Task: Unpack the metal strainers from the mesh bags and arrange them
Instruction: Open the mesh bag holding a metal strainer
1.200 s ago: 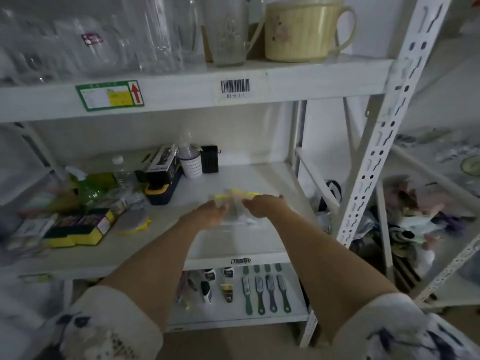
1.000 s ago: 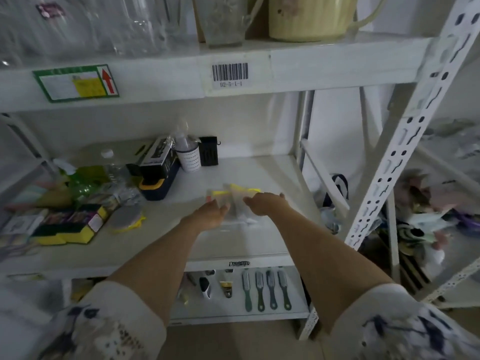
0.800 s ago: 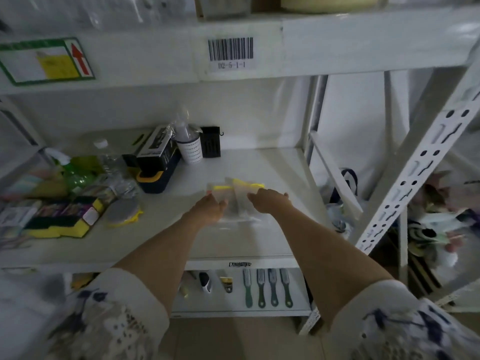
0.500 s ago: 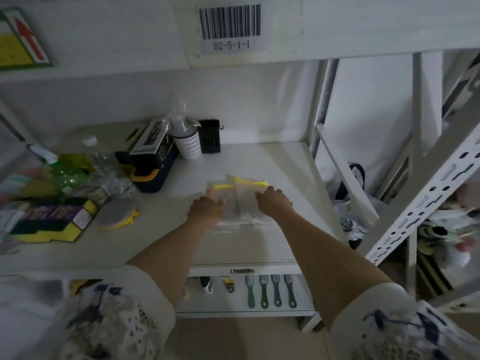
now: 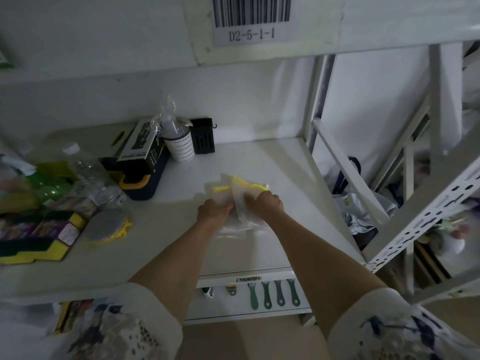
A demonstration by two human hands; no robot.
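Two pale, see-through bags with yellow top strips lie on the white middle shelf, over a sheet of clear plastic. My left hand grips the left bag's near end. My right hand grips the right bag's near end. Both hands are closed on the bags, knuckles up, close together. What is inside the bags is too dim to make out. No bare metal strainer shows.
Left on the shelf: a black and yellow boxed item, a wrapped dotted cup, a black holder, sponge packs, a round scrubber, a plastic bottle. Green brushes lie on the lower shelf. Slotted rack posts stand right.
The camera has tilted down and moved closer to the shelf. Both hands stay on the yellow-edged bags, which have barely shifted on the shelf.
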